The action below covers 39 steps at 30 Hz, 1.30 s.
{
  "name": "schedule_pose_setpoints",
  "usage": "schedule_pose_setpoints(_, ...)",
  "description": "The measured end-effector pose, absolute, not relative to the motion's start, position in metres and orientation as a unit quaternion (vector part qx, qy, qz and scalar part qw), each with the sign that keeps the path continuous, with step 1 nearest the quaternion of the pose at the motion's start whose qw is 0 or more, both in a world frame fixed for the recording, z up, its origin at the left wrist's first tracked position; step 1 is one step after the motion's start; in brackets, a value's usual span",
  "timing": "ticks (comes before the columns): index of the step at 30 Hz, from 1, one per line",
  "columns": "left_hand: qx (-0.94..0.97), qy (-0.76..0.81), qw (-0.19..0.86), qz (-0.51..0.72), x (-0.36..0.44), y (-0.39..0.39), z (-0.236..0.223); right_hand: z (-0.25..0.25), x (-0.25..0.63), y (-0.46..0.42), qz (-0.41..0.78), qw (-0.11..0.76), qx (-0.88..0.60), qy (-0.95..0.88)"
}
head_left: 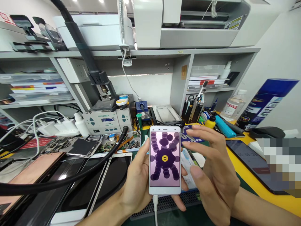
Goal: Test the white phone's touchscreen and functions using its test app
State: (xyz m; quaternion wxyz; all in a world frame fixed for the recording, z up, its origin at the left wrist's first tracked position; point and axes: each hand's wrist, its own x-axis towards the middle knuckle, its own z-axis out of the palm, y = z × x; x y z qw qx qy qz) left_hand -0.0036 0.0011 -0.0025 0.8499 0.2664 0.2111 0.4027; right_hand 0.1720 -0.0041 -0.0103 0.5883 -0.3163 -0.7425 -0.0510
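Your right hand (215, 175), empty, fingers apart, hovers beside the white Xiaomi smartphone (165, 160) your left hand (138, 180) grips; you're apparently operating it by touch; tapping needs steady support.

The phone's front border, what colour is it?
The Mi smartphone has a white border, best seen in the head view.

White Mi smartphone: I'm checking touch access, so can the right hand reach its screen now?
Likely yes: the open right hand hovers beside the white Mi smartphone, nothing visible blocks the way, and the left hand holds it without covering the screen.
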Motion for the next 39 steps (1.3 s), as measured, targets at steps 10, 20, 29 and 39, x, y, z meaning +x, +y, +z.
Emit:
schedule_pose_setpoints(10,0.278,0.184,0.863,0.379,-0.004,0.0,-0.001,-0.009,0.173,-0.002,0.158,0.538,-0.336,-0.757)
schedule_pose_setpoints(20,0.254,0.165,0.869,0.391,-0.006,0.006,-0.005,-0.006,0.163,-0.003,0.513,0.506,-0.298,-0.626)
schedule_pose_setpoints(29,0.27,0.113,0.878,0.379,-0.009,0.011,-0.004,-0.003,0.163,0.01,0.524,0.512,-0.301,-0.611)
schedule_pose_setpoints(39,0.282,0.154,0.858,0.4,-0.006,0.007,0.0,-0.013,0.164,0.026,0.578,0.534,-0.407,-0.464)
